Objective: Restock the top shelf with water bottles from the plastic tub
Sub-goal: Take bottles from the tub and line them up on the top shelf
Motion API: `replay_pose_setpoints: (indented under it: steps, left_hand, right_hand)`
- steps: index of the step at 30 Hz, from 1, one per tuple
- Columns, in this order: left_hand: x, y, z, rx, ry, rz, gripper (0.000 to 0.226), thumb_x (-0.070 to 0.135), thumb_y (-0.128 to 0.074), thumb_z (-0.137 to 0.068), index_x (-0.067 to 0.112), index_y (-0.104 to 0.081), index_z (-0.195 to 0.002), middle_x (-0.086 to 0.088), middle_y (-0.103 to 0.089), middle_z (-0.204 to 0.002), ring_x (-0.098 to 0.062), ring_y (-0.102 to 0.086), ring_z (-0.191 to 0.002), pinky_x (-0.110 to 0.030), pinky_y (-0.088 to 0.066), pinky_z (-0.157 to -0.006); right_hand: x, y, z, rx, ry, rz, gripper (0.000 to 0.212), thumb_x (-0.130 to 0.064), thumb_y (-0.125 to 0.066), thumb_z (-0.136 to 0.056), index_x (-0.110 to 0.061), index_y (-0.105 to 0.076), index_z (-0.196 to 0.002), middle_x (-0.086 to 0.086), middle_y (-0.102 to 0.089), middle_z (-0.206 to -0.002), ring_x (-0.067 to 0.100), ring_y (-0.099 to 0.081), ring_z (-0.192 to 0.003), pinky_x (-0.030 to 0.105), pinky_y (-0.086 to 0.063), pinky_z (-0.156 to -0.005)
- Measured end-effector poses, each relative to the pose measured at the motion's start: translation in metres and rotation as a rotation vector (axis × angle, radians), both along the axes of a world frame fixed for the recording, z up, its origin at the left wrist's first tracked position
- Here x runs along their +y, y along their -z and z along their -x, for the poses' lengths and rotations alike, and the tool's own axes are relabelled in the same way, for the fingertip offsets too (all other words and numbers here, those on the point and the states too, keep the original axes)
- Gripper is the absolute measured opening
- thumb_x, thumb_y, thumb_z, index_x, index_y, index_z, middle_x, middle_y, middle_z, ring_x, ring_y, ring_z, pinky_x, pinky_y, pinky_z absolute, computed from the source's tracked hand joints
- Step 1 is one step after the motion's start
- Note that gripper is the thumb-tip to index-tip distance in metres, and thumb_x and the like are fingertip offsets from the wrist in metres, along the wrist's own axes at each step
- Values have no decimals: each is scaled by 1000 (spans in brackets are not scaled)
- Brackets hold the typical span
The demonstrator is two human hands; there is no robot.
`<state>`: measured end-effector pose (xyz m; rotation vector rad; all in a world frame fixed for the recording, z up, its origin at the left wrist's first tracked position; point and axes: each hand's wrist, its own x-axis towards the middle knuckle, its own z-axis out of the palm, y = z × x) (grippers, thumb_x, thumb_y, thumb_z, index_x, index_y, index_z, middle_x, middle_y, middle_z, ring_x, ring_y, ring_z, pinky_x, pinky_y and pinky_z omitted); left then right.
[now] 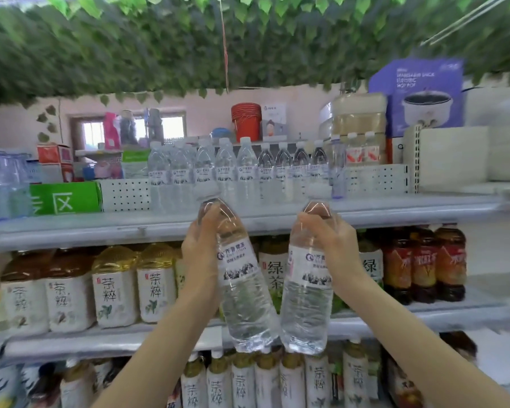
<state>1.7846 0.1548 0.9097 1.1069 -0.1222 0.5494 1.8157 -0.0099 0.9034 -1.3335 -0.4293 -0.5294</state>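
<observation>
Nearest, lower centre: two water bottles, one per hand. The left hand (202,241) is curled round the shoulder of the left bottle (237,269) and the right hand (334,240) is wrapped likewise round the right bottle (305,304), caps up and bases nearly touching, a high grip that likely leaves each base free to set down. Beyond, mid-frame: the top shelf (395,208), its front strip bare ahead of a standing row (224,169) of matching bottles, presumably the intended spot; the tub is not in view.
</observation>
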Motion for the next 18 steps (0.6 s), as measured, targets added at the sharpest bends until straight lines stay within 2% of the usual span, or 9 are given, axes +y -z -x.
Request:
replay_pose_setpoints:
  steps: [2, 7, 10, 12, 14, 17, 18]
  left_hand:
    - [-10, -3, -2, -12, -20, 32, 30, 41, -59, -83, 17, -59, -101, 0, -64, -67, -13, -62, -53, -28, -50, -56]
    - [-19, -15, -14, -42, -26, 36, 66, 52, -64, -64, 11, -56, -115, -6, -64, -77, -19, -63, -59, -37, -52, -67]
    - [-16, -24, -24, -61, -33, 33, 60, 49, -63, -71, 12, -55, -118, -7, -63, -81, -20, -63, -64, -40, -52, -72]
    - [-10, -28, -32, -85, -30, 26, 56, 46, -62, -78, 10, -54, -121, -7, -64, -82, -20, -62, -65, -40, -51, -70]
    - [-4, -33, -38, -99, -25, 10, 57, 46, -62, -80, 9, -54, -122, -7, -64, -85, -20, -63, -67, -41, -52, -71]
    - [8, -36, -46, -141, -6, 10, 54, 45, -61, -82, 11, -54, -124, -8, -66, -96, -21, -63, -73, -43, -52, -76]
    - [11, -37, -48, -147, -7, 13, 52, 45, -60, -83, 12, -55, -124, -8, -67, -97, -20, -64, -74, -43, -52, -76]
  right_hand:
    - [-13, -5, -8, -4, -9, -25, 38, -49, -72, -56, -22, -67, -82, 6, -71, -84, 30, -66, -90, 53, -45, -97]
    - [-26, -15, -24, 10, -30, -27, 53, -51, -72, -53, -16, -66, -92, 6, -70, -87, 26, -64, -87, 53, -45, -96]
    - [-26, -21, -30, 4, -12, -23, 65, -49, -73, -56, -8, -62, -105, 8, -69, -90, 27, -67, -85, 47, -51, -87]
    - [-23, -25, -33, 1, -21, -38, 59, -42, -73, -62, -6, -60, -107, 6, -68, -86, 24, -68, -80, 41, -52, -79]
    - [-18, -30, -35, 4, 2, -60, 54, -41, -74, -65, -8, -61, -105, 5, -67, -90, 27, -67, -88, 40, -52, -82]
    - [-7, -37, -37, -8, 49, -60, 76, -55, -73, -51, -10, -61, -111, 6, -67, -94, 32, -64, -95, 50, -49, -92]
    - [-5, -39, -39, -13, 59, -58, 74, -55, -72, -50, -12, -61, -110, 4, -67, -92, 32, -65, -94, 52, -48, -93]
